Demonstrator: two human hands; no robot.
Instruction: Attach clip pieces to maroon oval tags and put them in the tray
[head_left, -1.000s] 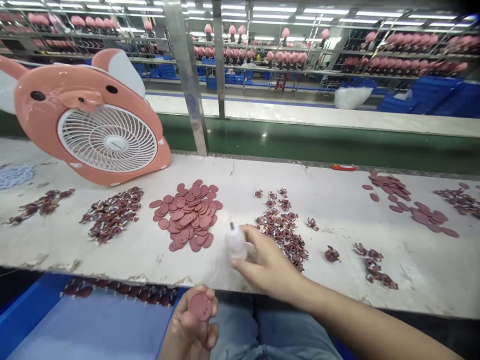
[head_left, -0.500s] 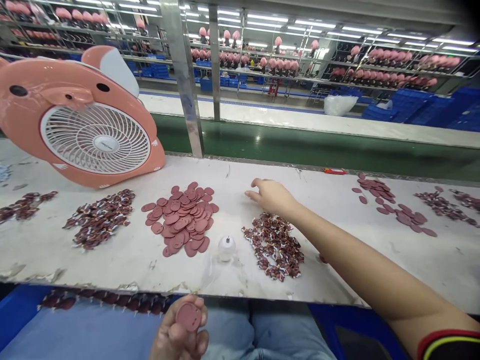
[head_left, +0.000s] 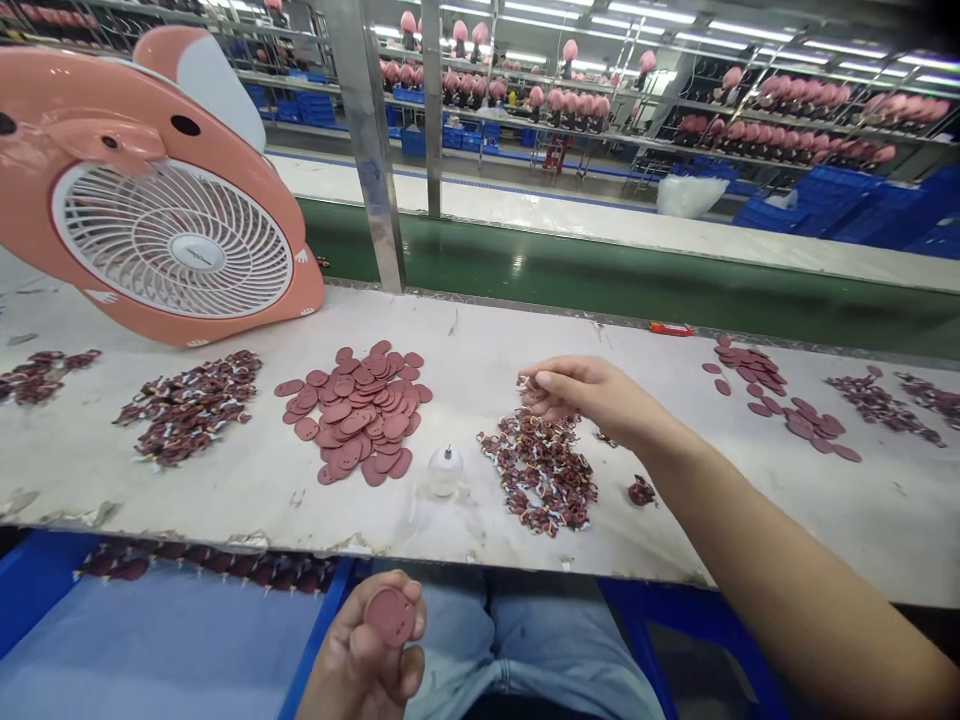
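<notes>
My left hand [head_left: 371, 650] is closed, with a flat dull-red oval disc [head_left: 390, 616] between thumb and fingers just below the table edge. Small holes show in the disc. Over the far end of a pile of small dark-red pieces with pale ends [head_left: 547, 475], my right hand [head_left: 574, 388] pinches a small dark-red piece [head_left: 529, 388]; fingers partly hide it. Left of that pile stands a clear rounded holder with a dark pin on top [head_left: 448, 468]. Further left lies a heap of matching red discs [head_left: 360, 410].
A pink pig-shaped fan [head_left: 172, 200] stands at the back left, a second pile of small dark-red pieces [head_left: 191, 405] before it. More discs [head_left: 810, 420] lie at the right. A metal post [head_left: 367, 150] rises behind the table. Below the front edge is a blue bin [head_left: 187, 640].
My right hand has gone from spread fingers beyond the pile to a pinch on a small dark-red piece. The left hand keeps the disc. The view has shifted slightly.
</notes>
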